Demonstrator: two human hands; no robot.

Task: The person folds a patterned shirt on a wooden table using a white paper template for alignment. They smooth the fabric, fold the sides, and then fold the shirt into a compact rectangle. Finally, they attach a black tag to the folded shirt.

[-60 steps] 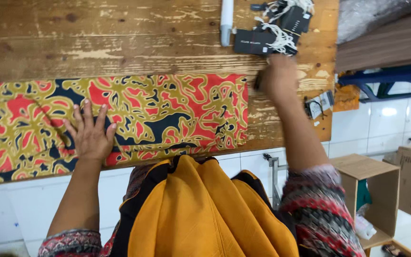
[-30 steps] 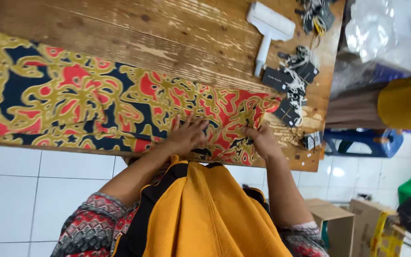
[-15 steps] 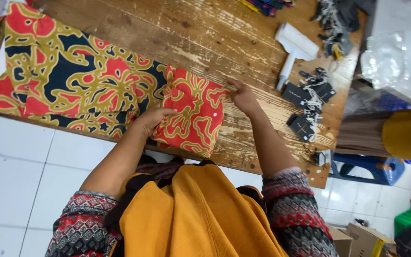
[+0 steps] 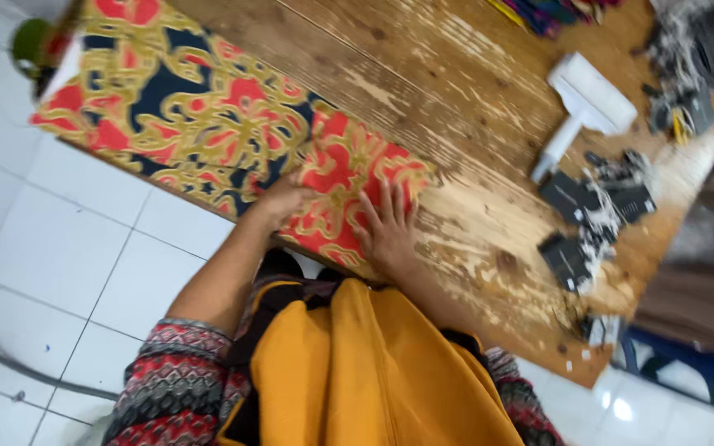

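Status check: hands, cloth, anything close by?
Left hand and right hand flat on folded end of patterned cloth. Cloth on wooden table. White handled tool, dark tags lie apart.

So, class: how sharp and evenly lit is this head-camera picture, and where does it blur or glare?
Head view: tilted and softly motion-blurred overall; the patterned cloth and both hands stay readable, the dark tags at right smear. Light is even and diffuse, with faint shadows; a bright glare spot sits on the white floor tile at lower right.

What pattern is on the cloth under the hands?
The folded cloth has a red and gold floral batik-style pattern on dark navy, seen in the head view.
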